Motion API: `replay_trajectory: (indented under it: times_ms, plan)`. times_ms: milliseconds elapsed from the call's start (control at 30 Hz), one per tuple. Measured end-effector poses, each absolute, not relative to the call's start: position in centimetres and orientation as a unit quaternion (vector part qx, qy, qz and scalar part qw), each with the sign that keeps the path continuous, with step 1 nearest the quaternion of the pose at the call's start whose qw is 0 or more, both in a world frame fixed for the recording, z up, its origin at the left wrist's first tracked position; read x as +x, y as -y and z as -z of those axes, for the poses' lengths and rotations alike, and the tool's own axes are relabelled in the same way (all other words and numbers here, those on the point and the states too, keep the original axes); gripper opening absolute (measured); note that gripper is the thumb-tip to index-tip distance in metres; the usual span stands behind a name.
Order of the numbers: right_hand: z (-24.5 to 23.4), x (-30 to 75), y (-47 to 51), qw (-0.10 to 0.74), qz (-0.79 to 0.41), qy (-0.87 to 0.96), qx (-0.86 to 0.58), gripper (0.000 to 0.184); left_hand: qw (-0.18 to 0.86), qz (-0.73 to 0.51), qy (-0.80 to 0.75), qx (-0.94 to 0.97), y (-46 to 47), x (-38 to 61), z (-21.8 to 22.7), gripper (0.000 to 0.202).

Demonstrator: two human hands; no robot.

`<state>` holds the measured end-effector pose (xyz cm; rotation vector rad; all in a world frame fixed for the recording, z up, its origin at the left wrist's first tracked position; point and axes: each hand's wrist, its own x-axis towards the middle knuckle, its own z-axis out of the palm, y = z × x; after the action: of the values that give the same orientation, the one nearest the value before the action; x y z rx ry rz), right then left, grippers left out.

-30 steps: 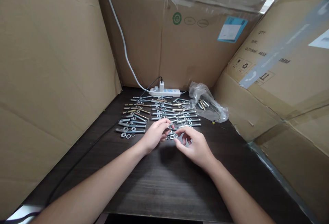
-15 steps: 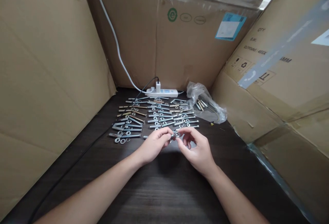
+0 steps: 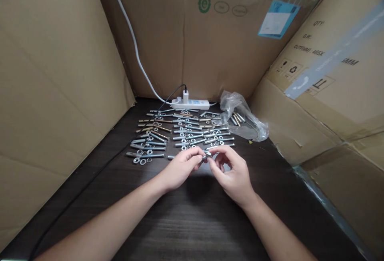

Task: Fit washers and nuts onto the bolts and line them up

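My left hand [image 3: 181,170] is closed in a pinch on a small silvery bolt [image 3: 204,157], of which only the end shows past the thumb. Between the thumb and forefinger of my right hand [image 3: 232,173] is a shiny metal nut [image 3: 209,154], right at the bolt's end. Whether the nut sits on the thread is too small to tell. Just beyond the hands, rows of bolts with sleeves [image 3: 154,156] lie on the dark table [image 3: 186,225], with loose nuts and washers [image 3: 143,162] beside them. Part of the nearest row is hidden behind my left hand.
A white power strip [image 3: 195,104] with a plugged-in charger [image 3: 185,97] lies at the back. A clear plastic bag [image 3: 256,131] with more bolts is at the back right. A black cable [image 3: 99,177] crosses the left side. Cardboard walls [image 3: 222,53] surround the table.
The nut has turned between my right fingertips, from showing its hole to more edge-on, and lies close against the bolt's end. The camera view has tilted slightly down; both hands stay together.
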<state>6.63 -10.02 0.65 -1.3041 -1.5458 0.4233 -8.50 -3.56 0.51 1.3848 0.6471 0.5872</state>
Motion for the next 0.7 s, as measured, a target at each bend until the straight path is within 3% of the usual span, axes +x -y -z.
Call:
replay_trajectory:
  times_ms: [200, 533, 700]
  plan:
    - [-0.73, 6.63, 10.08, 0.508, -0.140, 0.652, -0.545, 0.015, 0.724, -0.255, -0.271, 0.581, 3.80, -8.40, -0.80, 0.018]
    - [-0.54, 6.56, 10.31, 0.491, -0.107, 0.699, -0.509, 0.030, 0.743, -0.271, -0.268, 0.550, 3.57, -8.41, -0.54, 0.019]
    - [-0.76, 6.59, 10.31, 0.502, -0.126, 0.687, -0.510, 0.021, 0.735, -0.272, -0.277, 0.555, 3.60, -8.45, -0.71, 0.019]
